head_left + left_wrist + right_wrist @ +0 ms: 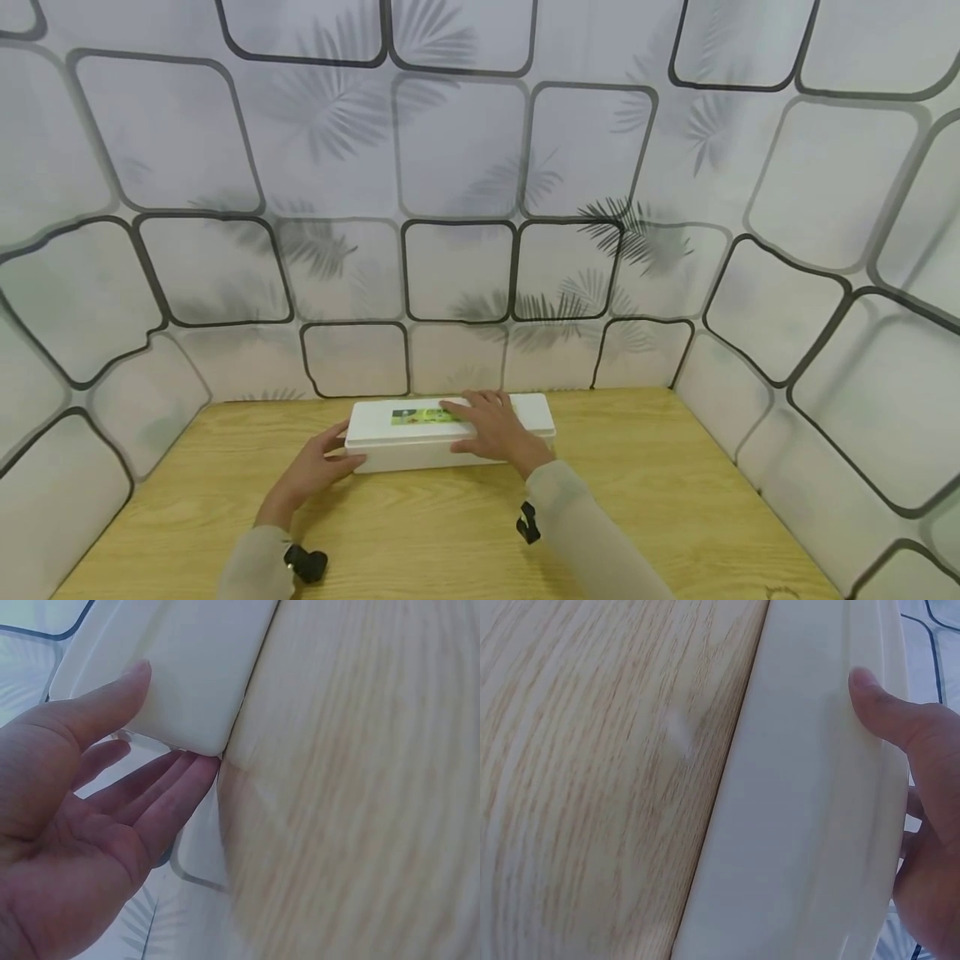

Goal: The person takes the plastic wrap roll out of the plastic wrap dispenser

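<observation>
A long white lidded box [405, 454] lies near the back of the wooden table, its long side facing me. On its lid is a green and yellow label [420, 416], partly covered by my right fingers. My left hand [311, 471] holds the left end: the thumb lies on the front wall and the fingers touch the end wall, low down by the table in the left wrist view. Spread across the lid right of centre, my right hand [491, 429] grips the box from above, thumb at the front of the lid's rim and fingers reaching over the top.
The wooden table [420, 533] spreads in front of the box. Behind it and at both sides hangs a white cloth [457, 275] with dark rounded squares and grey leaves. A small black device [306, 563] sits on the left wrist, another [528, 523] on the right.
</observation>
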`<state>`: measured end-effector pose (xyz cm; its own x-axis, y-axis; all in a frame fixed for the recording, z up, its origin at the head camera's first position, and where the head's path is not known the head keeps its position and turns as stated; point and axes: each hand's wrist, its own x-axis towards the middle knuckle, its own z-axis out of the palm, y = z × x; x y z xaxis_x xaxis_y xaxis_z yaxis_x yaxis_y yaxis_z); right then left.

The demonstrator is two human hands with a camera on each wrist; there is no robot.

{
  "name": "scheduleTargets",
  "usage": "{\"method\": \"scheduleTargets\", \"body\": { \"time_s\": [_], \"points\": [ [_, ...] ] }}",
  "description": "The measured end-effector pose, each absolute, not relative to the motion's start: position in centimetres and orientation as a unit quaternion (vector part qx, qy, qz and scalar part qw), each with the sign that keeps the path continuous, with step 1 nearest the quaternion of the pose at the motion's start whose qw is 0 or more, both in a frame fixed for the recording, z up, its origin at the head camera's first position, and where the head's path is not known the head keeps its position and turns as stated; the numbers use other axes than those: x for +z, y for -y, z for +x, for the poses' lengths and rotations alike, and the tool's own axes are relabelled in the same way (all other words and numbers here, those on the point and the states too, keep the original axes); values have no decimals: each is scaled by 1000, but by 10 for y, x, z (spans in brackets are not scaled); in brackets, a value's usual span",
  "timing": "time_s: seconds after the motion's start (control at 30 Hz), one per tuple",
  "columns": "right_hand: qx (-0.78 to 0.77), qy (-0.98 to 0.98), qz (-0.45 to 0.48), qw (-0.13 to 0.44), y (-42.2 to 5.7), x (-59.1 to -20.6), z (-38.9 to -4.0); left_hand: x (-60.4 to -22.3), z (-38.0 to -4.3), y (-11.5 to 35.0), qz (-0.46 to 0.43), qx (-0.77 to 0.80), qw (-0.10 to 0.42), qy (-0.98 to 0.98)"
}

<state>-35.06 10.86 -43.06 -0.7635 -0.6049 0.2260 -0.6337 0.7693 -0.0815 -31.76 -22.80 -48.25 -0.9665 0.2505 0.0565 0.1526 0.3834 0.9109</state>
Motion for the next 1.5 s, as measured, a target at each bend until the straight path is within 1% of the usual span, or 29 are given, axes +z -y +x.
{"method": "scheduleTargets", "body": {
  "time_s": [0.27, 0.4, 0.73, 0.97, 1.27, 1.5],
  "points": [
    [91, 931, 337, 103, -107, -437, -353, -484, -316, 228, 103, 541, 46, -833],
    [96, 928, 340, 114, -107, -437, -353, -482, -315, 227, 108, 542, 42, -832],
    [92, 927, 345, 116, -111, -428, -349, -484, -317, 223, 101, 542, 42, -833],
    [106, 926, 343, 117, -115, -423, -348, -481, -315, 225, 114, 539, 45, -833],
    [143, 934, 310, 103, -128, -412, -348, -481, -314, 227, 105, 529, 42, -841],
    [111, 947, 282, 103, -143, -400, -349, -480, -313, 226, 102, 521, 42, -847]
  ]
}}
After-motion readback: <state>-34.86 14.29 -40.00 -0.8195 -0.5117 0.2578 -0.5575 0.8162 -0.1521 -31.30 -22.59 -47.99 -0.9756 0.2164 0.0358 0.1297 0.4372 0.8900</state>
